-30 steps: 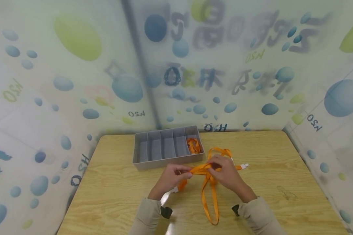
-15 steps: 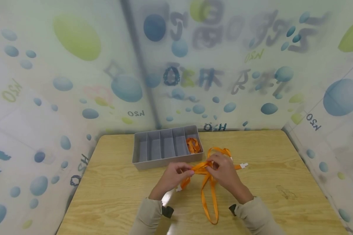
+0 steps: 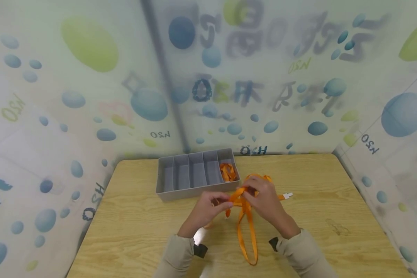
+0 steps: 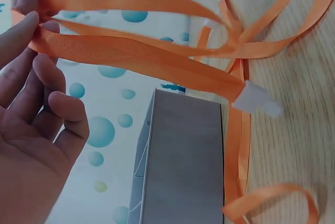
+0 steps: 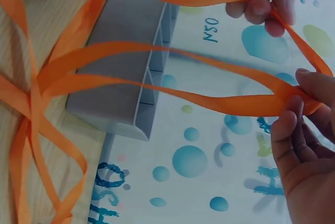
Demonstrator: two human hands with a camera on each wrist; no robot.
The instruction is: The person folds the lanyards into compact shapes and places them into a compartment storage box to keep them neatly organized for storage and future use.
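Observation:
An orange lanyard is held up between both hands over the table. My left hand pinches it between thumb and fingers; below that pinch hangs an end with a white clip. My right hand pinches a folded part of the orange strap, close to the left hand. More orange straps lie crossed and looped on the table under the hands. One of these ends in another white clip, to the right of the right hand.
A grey divided tray stands behind the hands near the back of the wooden table. Its rightmost compartment holds a bundle of orange lanyard. Printed sheeting with blue and green spots encloses the back and sides.
My left hand has shifted slightly right, closer to the right hand, and the hanging clip end has swung right with it. The right hand has risen a little.

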